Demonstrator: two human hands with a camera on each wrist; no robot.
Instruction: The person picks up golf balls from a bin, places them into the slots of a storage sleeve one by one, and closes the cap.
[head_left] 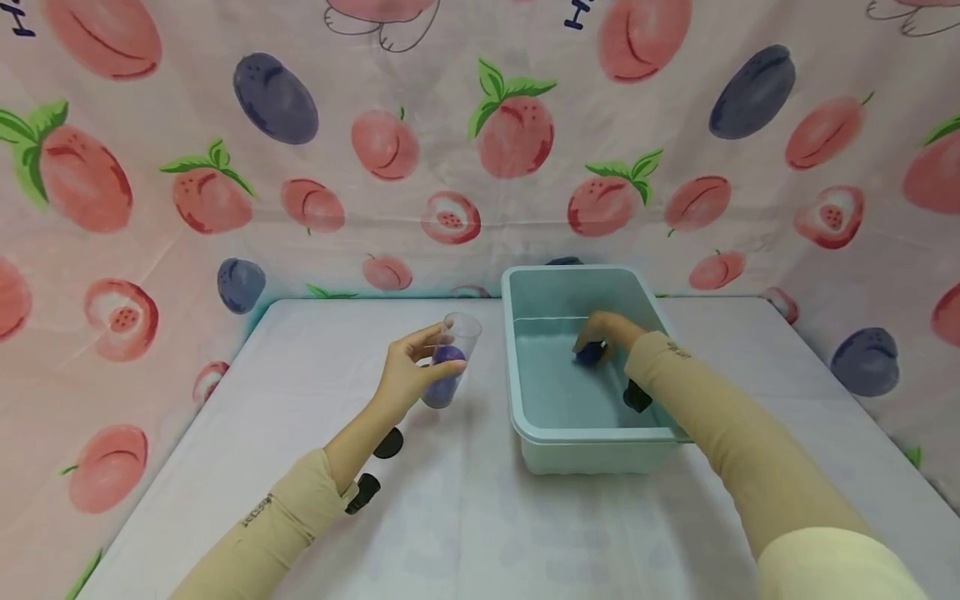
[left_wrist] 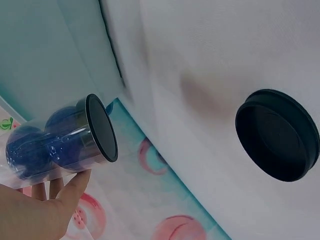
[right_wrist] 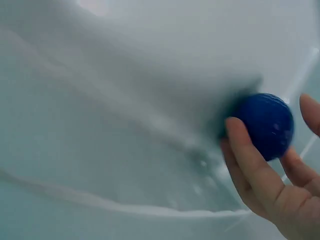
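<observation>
My left hand (head_left: 408,367) grips a clear plastic tube (head_left: 462,327) tilted above the table, thumb on one side and fingers on the other. Inside the tube are two blue balls (left_wrist: 65,137), one behind the other. A black cap (left_wrist: 102,127) closes its lower end, while the upper end is uncapped. Reaching down into the pale blue-green bin (head_left: 513,367), my right hand (head_left: 611,329) holds another blue ball (right_wrist: 267,125) close to the bin floor, fingers curled round it. The right wrist view shows the thumb beside the ball, slightly apart from it.
A loose black lid (left_wrist: 277,135) lies on the white table (head_left: 315,358), below and left of the tube. The bin's raised walls surround my right hand. Behind the table hangs a fruit-print cloth (head_left: 450,100).
</observation>
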